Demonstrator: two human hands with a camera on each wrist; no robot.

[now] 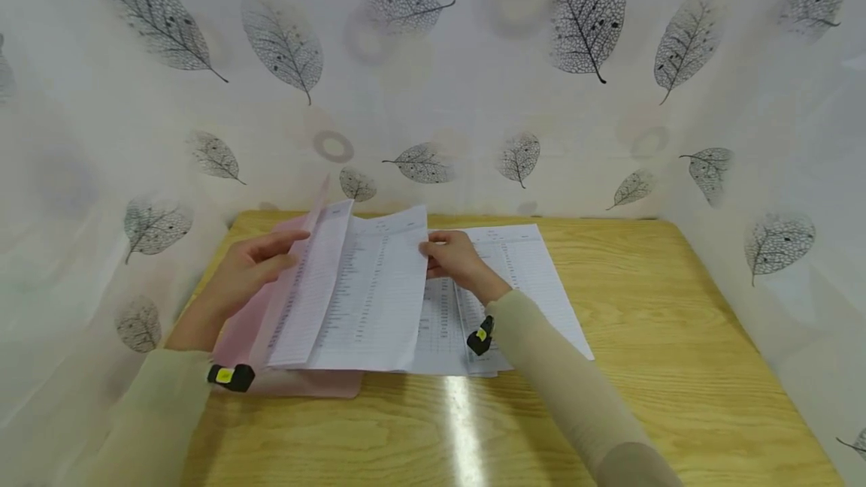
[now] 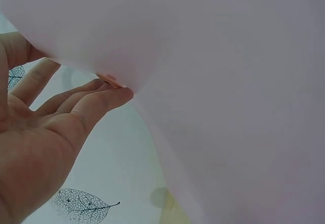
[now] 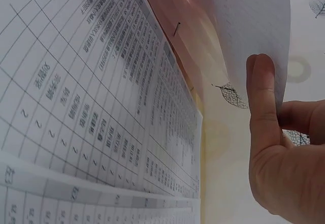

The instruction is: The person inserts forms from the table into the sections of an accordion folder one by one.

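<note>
Leaf-print backdrop [image 1: 467, 115] edges the counter [image 1: 676, 329]; left of centre, the left grip [image 1: 238, 270] pinches a pink folder [image 1: 247, 331]; mid-frame, the right grip [image 1: 463, 258] pinches paper [image 1: 386, 295].

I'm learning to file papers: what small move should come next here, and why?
Probably ease the printed paper leftward into the pink folder: the right hand pinches the paper's edge, and the left hand holds the folder's flap raised, while other sheets lie on the table.
</note>
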